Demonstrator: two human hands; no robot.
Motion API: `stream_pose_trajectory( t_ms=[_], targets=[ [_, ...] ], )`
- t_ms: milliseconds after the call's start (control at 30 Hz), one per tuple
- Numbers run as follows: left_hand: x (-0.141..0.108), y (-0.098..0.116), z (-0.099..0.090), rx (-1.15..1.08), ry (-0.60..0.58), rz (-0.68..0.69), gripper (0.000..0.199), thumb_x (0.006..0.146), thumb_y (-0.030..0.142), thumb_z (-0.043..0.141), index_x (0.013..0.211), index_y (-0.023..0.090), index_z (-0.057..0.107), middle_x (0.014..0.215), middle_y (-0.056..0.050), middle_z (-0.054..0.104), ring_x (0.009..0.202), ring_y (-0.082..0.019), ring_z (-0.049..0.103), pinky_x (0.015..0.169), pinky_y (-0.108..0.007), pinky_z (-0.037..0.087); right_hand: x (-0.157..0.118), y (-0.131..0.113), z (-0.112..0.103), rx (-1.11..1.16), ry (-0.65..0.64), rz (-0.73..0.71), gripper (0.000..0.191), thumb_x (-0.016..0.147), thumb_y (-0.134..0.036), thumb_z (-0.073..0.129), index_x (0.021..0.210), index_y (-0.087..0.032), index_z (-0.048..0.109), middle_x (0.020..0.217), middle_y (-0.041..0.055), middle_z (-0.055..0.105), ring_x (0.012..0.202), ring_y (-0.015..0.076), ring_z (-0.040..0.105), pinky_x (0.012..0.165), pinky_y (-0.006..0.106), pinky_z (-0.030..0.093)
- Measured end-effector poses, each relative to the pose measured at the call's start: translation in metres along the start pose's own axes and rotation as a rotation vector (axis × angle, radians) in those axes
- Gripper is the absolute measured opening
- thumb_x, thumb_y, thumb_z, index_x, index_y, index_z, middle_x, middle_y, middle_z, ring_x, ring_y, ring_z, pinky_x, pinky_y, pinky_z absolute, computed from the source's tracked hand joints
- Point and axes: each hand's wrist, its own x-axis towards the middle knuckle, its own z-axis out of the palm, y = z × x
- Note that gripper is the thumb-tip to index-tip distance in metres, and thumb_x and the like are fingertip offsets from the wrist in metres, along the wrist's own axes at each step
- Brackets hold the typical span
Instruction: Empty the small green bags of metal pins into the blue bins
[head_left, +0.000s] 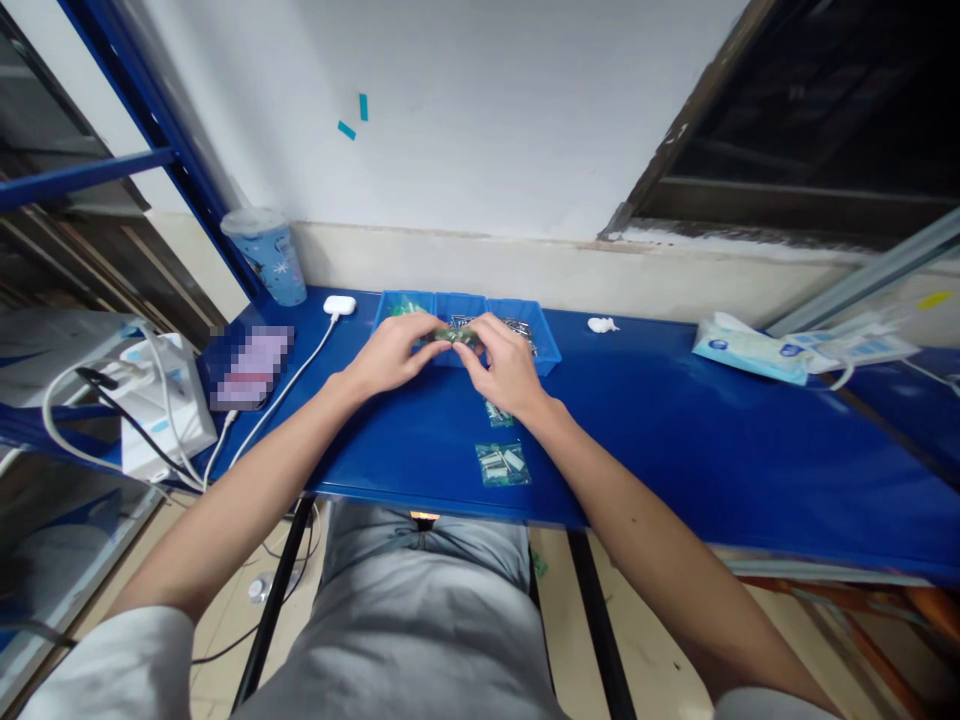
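A small greenish plastic bag (pixel 456 337) is pinched between my left hand (pixel 397 350) and my right hand (pixel 504 365), thumbs and fingertips meeting at it. What it contains is too small to tell. Just behind my hands sits a blue divided tray (pixel 549 350); metal pieces lie in its right compartment and green bags in its left one. A clear packet (pixel 502 464) with light cylindrical pieces lies on the blue table nearer to me. Another packet (pixel 499 413) is partly hidden by my right hand.
On the left are a patterned cup (pixel 271 258), a white charger (pixel 340 305), a blurred-out phone (pixel 253 368) and a white power strip (pixel 169 400) with cables. A tissue pack (pixel 750 350) lies at the right, and a small white item (pixel 602 325) near the wall.
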Motion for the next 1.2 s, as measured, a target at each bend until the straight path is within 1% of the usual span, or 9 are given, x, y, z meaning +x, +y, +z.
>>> stream_pose_trajectory(
  t_ms=[167, 300, 367, 467, 567, 700, 833, 933, 1200],
  targets=[
    [0.0004, -0.0017, -0.0012, -0.014, 0.007, -0.019, 0.026, 0.106, 0.038, 0.059, 0.102, 0.016, 0.072, 0.090, -0.007, 0.076, 0.081, -0.019, 0.070, 0.076, -0.030, 0.054, -0.0010, 0.0019, 0.0033, -0.025, -0.026, 0.013, 0.007, 0.100, -0.030, 0.062, 0.101, -0.022, 0.062, 0.097, 0.0051, 0.067, 0.076, 0.0178, 0.059, 0.071, 0.033, 0.046],
    [-0.0001, -0.0029, -0.0012, -0.047, -0.045, -0.052, 0.024, 0.102, 0.037, 0.064, 0.113, 0.017, 0.073, 0.103, -0.008, 0.079, 0.092, -0.020, 0.073, 0.083, -0.032, 0.056, -0.0009, 0.0037, 0.0041, 0.012, -0.018, 0.018, 0.004, 0.099, -0.024, 0.059, 0.100, -0.022, 0.063, 0.098, 0.0047, 0.068, 0.077, 0.0171, 0.061, 0.073, 0.032, 0.048],
    [-0.0005, -0.0041, -0.0008, -0.053, -0.063, -0.052, 0.024, 0.100, 0.035, 0.066, 0.114, 0.018, 0.073, 0.104, -0.008, 0.079, 0.094, -0.021, 0.073, 0.084, -0.033, 0.056, -0.0006, 0.0033, 0.0035, 0.012, -0.006, 0.020, 0.004, 0.097, -0.021, 0.060, 0.098, -0.022, 0.063, 0.095, 0.0041, 0.068, 0.076, 0.0168, 0.060, 0.072, 0.032, 0.047],
    [-0.0007, -0.0056, 0.0001, -0.071, -0.067, -0.040, 0.017, 0.098, 0.031, 0.065, 0.105, 0.018, 0.073, 0.099, -0.007, 0.079, 0.090, -0.020, 0.072, 0.083, -0.033, 0.056, -0.0002, 0.0016, 0.0031, 0.009, -0.001, 0.010, 0.004, 0.094, -0.019, 0.060, 0.095, -0.022, 0.063, 0.089, 0.0027, 0.065, 0.074, 0.0163, 0.059, 0.071, 0.031, 0.046],
    [0.0003, -0.0047, 0.0008, -0.100, -0.061, -0.018, 0.014, 0.097, 0.030, 0.066, 0.099, 0.018, 0.073, 0.096, -0.006, 0.078, 0.089, -0.019, 0.071, 0.083, -0.033, 0.055, 0.0000, 0.0001, 0.0037, 0.019, -0.017, 0.013, 0.005, 0.091, -0.018, 0.060, 0.092, -0.022, 0.062, 0.087, 0.0018, 0.064, 0.072, 0.0158, 0.057, 0.070, 0.031, 0.045],
    [0.0017, -0.0006, 0.0010, -0.103, -0.065, -0.012, 0.012, 0.093, 0.029, 0.066, 0.095, 0.019, 0.071, 0.092, -0.004, 0.077, 0.085, -0.018, 0.070, 0.080, -0.031, 0.054, -0.0004, -0.0013, 0.0036, 0.033, -0.030, 0.024, 0.005, 0.089, -0.018, 0.061, 0.090, -0.023, 0.060, 0.088, 0.0020, 0.065, 0.072, 0.0161, 0.056, 0.070, 0.031, 0.044],
    [0.0016, 0.0012, 0.0000, -0.075, -0.072, -0.034, 0.011, 0.087, 0.028, 0.064, 0.092, 0.019, 0.069, 0.088, -0.004, 0.075, 0.080, -0.018, 0.068, 0.076, -0.030, 0.052, -0.0007, -0.0029, 0.0022, 0.016, -0.074, 0.030, 0.004, 0.092, -0.022, 0.060, 0.095, -0.022, 0.063, 0.091, 0.0033, 0.067, 0.076, 0.0173, 0.058, 0.072, 0.032, 0.045],
    [0.0014, 0.0012, -0.0010, -0.059, -0.082, -0.047, 0.011, 0.084, 0.028, 0.063, 0.089, 0.019, 0.067, 0.085, -0.003, 0.073, 0.077, -0.017, 0.066, 0.073, -0.030, 0.051, -0.0008, -0.0036, 0.0021, 0.008, -0.094, 0.030, 0.005, 0.093, -0.022, 0.059, 0.094, -0.022, 0.064, 0.093, 0.0045, 0.069, 0.078, 0.0182, 0.060, 0.073, 0.033, 0.045],
    [0.0019, 0.0028, -0.0022, -0.067, -0.096, -0.040, 0.009, 0.085, 0.028, 0.063, 0.086, 0.019, 0.065, 0.081, -0.002, 0.070, 0.073, -0.016, 0.063, 0.071, -0.029, 0.048, -0.0008, -0.0029, 0.0042, 0.055, -0.105, -0.002, 0.007, 0.092, -0.020, 0.057, 0.093, -0.022, 0.065, 0.093, 0.0048, 0.069, 0.078, 0.0182, 0.061, 0.073, 0.032, 0.046]
  ],
)
